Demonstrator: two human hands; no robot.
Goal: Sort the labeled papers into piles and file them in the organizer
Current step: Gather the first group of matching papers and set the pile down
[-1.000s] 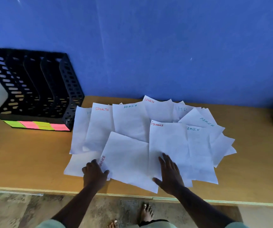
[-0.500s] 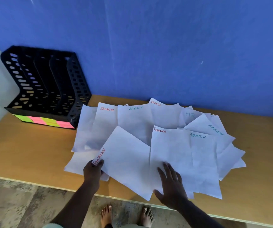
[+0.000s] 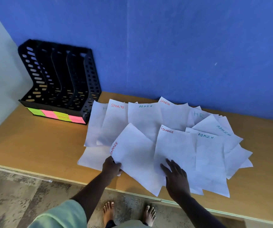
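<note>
**Desk:** Papers (image 3: 148,122), still unsorted, fan across the wooden table (image 3: 34,142) under a blue wall. What has changed in the last second?

**Photographer:** One sheet. The left hand (image 3: 111,167) has closed on the near corner of the tilted FINANCE sheet (image 3: 135,155), thumb over the edge, and that sheet has swung further round and its corner has lifted off the spread. A second ago the same hand lay flat beside it.

**Desk:** And the right hand (image 3: 176,176)?

**Photographer:** Open, fingers spread, palm down on the lower edge of the second FINANCE sheet (image 3: 175,148). It grips nothing; it pins. It has barely shifted.

**Desk:** So both red-lettered FINANCE sheets are under a hand. Meaning?

**Photographer:** My reading: the first pile is starting, FINANCE on FINANCE. Sorting has only begun; the SPORTS, ADMIN and HR sheets lie overlapped behind, untouched.

**Desk:** Where does the filing go?

**Photographer:** The black organizer (image 3: 58,79) stands at the table's far left against the wall, just beside the leftmost sheets, its slots apparently empty. Green and pink sticky labels (image 3: 57,115) run along its base; the writing on them is too small to read surely.

**Desk:** Any risk?

**Photographer:** The lifted sheet overlaps its neighbours, so pulling it may drag them. The near corners of both FINANCE sheets hang over the table edge.
</note>
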